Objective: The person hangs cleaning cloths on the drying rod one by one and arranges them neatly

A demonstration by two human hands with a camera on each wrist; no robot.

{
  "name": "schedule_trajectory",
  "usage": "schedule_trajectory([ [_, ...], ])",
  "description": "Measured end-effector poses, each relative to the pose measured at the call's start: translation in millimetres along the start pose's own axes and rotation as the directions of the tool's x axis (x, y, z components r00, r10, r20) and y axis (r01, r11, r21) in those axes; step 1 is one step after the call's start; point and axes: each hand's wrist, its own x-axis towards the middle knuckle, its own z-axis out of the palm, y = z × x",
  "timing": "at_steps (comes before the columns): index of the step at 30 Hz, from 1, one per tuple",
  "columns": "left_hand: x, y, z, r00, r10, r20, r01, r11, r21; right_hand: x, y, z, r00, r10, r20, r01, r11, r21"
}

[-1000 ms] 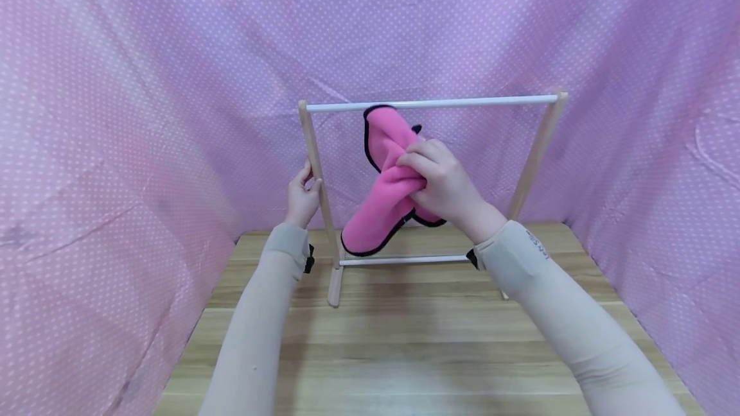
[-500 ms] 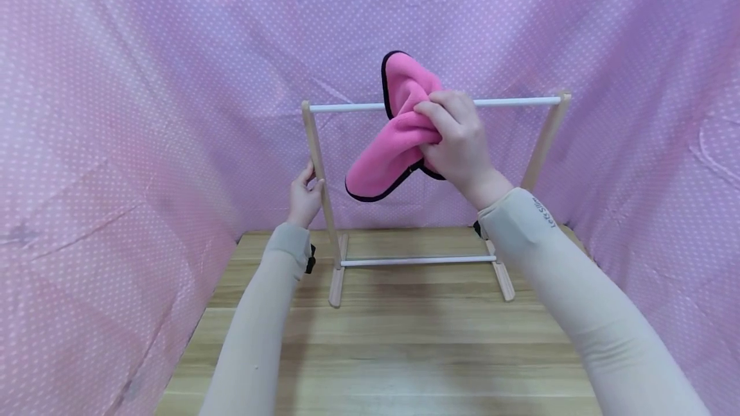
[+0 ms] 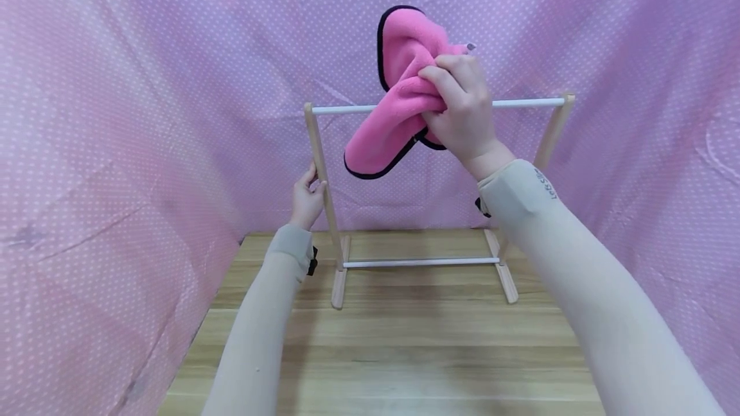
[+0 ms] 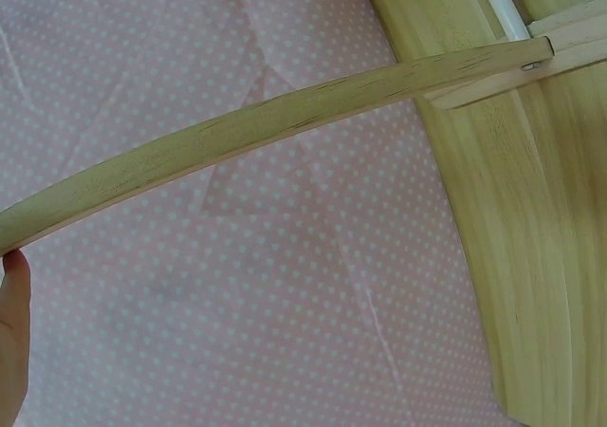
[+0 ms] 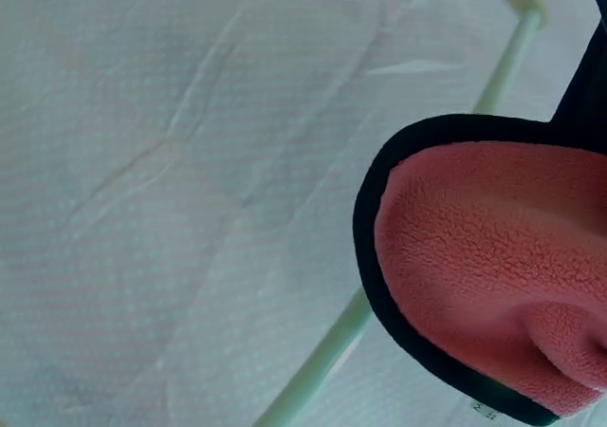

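Observation:
A pink fleece garment with black edging [image 3: 387,127] is bunched in my right hand [image 3: 465,104], held up in front of and above the white top rail [image 3: 526,103] of a small wooden rack. Two rounded flaps hang out to the left of the fingers. In the right wrist view the fleece [image 5: 474,247] covers part of the rail behind it; that hand is out of sight there. My left hand [image 3: 306,201] pinches the rack's left post [image 3: 321,153] between thumb and fingers. The left wrist view has only the thumb [image 4: 13,304] against the post.
The rack stands on a wood-grain table [image 3: 405,352], its feet [image 3: 506,282] spread and a white lower rail [image 3: 416,262] joining the posts. A pink polka-dot curtain [image 3: 191,82] encloses the back and both sides.
My right hand has risen with the fleece garment, from below the top rail to above it. The left hand keeps its hold on the post, which has shifted very slightly.

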Motion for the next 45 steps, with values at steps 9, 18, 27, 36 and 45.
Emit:
schedule_trajectory([
  [9, -2.0, -1.5, 2.1, 1.0, 0.004, -0.007, -0.004, 1.0, 0.016, -7.6, 37, -2, 0.975, 0.1, 0.196, -0.077, 0.99, -0.118],
  [18, -1.2, -2.6, 4.2, 1.0, -0.004, 0.026, 0.003, 1.0, 0.031, -28.1, 61, -16, 0.824, 0.32, 0.467, -0.207, 0.938, -0.276],
  [27, -2.6, -0.4, 5.3, 1.0, 0.005, 0.022, -0.006, 1.0, 0.03, -42.6, 67, -25, 0.677, 0.459, 0.575, -0.236, 0.876, -0.422],
  [36, 0.0, -4.2, 5.5, 0.999, 0.02, 0.028, -0.021, 1.0, 0.021, -46.7, 71, -32, 0.536, 0.53, 0.657, -0.278, 0.846, -0.456],
  [45, -9.7, 5.1, 2.4, 1.0, 0.024, 0.014, -0.025, 0.998, 0.058, -43.2, 67, -34, 0.478, 0.527, 0.703, -0.331, 0.849, -0.411],
])
